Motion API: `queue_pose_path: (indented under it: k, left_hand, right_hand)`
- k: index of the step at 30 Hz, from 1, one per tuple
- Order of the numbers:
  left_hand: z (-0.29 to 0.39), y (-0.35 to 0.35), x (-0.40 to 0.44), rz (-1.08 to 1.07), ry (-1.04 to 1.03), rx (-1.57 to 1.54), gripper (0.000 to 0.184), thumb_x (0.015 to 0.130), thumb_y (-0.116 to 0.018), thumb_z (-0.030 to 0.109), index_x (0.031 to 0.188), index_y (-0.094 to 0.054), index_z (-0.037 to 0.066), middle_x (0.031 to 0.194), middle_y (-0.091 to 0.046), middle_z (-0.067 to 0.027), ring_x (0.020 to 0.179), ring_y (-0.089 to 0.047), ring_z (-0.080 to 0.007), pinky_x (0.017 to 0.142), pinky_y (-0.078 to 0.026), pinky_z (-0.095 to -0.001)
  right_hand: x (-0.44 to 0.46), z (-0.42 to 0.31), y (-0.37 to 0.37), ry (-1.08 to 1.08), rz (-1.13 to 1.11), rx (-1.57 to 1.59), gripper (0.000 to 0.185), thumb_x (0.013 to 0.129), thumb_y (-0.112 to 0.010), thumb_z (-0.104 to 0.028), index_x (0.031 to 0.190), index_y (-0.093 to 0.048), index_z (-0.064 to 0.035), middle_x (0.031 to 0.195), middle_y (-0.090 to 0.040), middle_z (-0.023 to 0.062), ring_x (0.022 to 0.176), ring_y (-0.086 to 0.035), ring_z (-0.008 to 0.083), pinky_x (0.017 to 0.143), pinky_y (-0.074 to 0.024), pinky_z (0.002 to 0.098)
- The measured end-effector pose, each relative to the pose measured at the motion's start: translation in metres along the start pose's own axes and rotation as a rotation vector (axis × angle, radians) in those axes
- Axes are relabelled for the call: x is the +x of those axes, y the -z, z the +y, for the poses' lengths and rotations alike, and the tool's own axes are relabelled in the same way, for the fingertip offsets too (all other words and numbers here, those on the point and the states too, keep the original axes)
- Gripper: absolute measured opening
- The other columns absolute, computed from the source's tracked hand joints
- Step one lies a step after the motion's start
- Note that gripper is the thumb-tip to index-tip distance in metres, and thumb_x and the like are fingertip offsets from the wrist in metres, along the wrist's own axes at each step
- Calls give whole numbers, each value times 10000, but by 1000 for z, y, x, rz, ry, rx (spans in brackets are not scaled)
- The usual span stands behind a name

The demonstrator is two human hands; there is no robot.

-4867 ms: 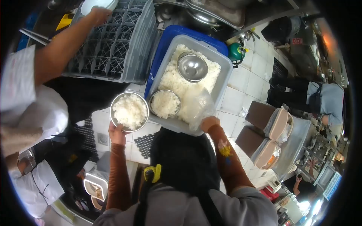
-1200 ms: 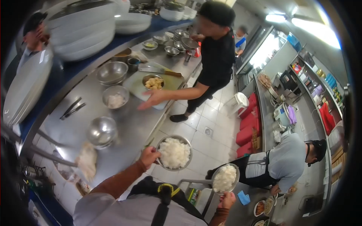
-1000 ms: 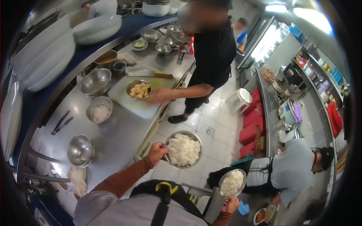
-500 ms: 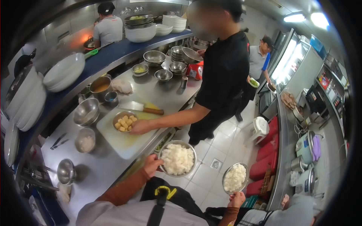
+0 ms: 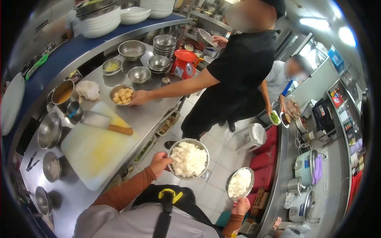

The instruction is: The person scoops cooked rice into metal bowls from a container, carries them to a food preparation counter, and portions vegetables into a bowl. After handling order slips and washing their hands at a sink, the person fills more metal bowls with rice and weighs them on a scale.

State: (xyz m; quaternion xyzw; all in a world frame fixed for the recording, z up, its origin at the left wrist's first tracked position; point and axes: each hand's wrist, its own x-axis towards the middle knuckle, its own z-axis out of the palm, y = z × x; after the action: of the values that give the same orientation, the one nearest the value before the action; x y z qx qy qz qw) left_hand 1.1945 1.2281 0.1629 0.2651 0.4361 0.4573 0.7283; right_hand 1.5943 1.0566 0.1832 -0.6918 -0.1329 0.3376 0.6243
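My left hand (image 5: 160, 163) grips the rim of a metal bowl of white rice (image 5: 188, 158), held out over the floor in front of me. Lower right, my right hand (image 5: 241, 206) is closed on the edge of a second metal bowl of rice (image 5: 239, 183). Both bowls are heaped, and their undersides are hidden. A co-worker in black reaches across from the right, one hand (image 5: 139, 97) on a bowl of yellowish cubes (image 5: 122, 95) over the counter. That person's other hand holds an empty metal bowl (image 5: 205, 37).
On the steel counter (image 5: 154, 115) lie a cutting board (image 5: 89, 152) and a cleaver (image 5: 107, 122). A red scale (image 5: 184, 63) stands near several stacked bowls. Another person carries dishes by the right-hand counter, where rice cookers (image 5: 303, 168) stand. A white stool (image 5: 254, 137) is on the floor.
The co-worker's hand has moved the bowl of cubes off the cutting board toward the counter's back. My view has turned and shifted forward; both rice bowls remain in my hands.
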Motion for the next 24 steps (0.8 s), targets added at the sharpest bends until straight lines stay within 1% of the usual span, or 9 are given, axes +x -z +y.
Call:
queue_pose_path:
  k: [2,5,8,12,13,16,18,20,24]
  left_hand:
    - [6,-15,23,14,-21,-5,123,751,-640,42,793,-527,15,762,-565,-68,636,-615,-176,497,-566,-330]
    - [-1,-23,54,58,-59,-6,121,760,-636,45,810,-531,12,790,-582,-76,657,-622,-185,520,-564,-345]
    - [5,-33,77,156,-29,-30,118,763,-633,51,820,-535,18,799,-589,-77,685,-627,-190,536,-560,-351]
    - [22,-39,100,312,-37,-56,202,768,-622,59,958,-582,4,884,-628,-109,736,-641,-204,550,-559,-350]
    - [27,-40,103,349,-73,-111,251,762,-605,39,1006,-581,-16,918,-633,-124,760,-652,-220,577,-569,-361]
    - [53,-41,111,418,-175,-242,254,754,-585,15,1002,-566,-38,923,-630,-133,777,-657,-245,615,-580,-380]
    - [84,-44,115,485,-231,-257,256,746,-571,3,994,-543,-53,940,-618,-158,799,-654,-288,669,-588,-428]
    - [99,-32,135,558,-311,-252,291,755,-542,18,1036,-526,-60,965,-625,-160,853,-658,-297,721,-583,-443]
    - [148,-24,192,593,-409,-268,254,768,-535,33,1010,-527,-41,960,-618,-143,829,-651,-268,696,-583,-425]
  right_hand:
    - [28,-7,-8,11,1,-5,14,763,-528,-30,769,-516,-33,638,-559,56,441,-489,118,378,-351,220]
    - [82,-7,-15,0,-29,-78,30,764,-534,-40,791,-528,-51,654,-549,25,451,-489,104,368,-337,210]
    - [140,-16,-42,-11,-138,-94,30,758,-541,-38,783,-528,-50,642,-550,29,446,-495,106,368,-336,210]
    - [208,-36,-101,-88,-259,-80,48,761,-558,-43,752,-513,-55,623,-543,22,443,-492,99,368,-338,204]
    - [226,-40,-114,-74,-304,-88,49,765,-559,-44,752,-513,-55,623,-544,21,442,-493,99,367,-341,204]
    - [265,-49,-152,-61,-399,-95,52,775,-562,-45,755,-516,-55,624,-547,20,436,-493,97,363,-349,206]
    - [281,-63,-181,-73,-445,-90,52,782,-564,-46,758,-519,-57,626,-551,21,430,-493,96,361,-354,208]
    - [297,-71,-208,-75,-478,-96,41,779,-560,-40,757,-527,-52,617,-559,32,423,-494,99,368,-360,209]
    - [322,-91,-259,-60,-511,-121,18,759,-547,-22,747,-537,-32,611,-575,52,416,-497,106,379,-368,215]
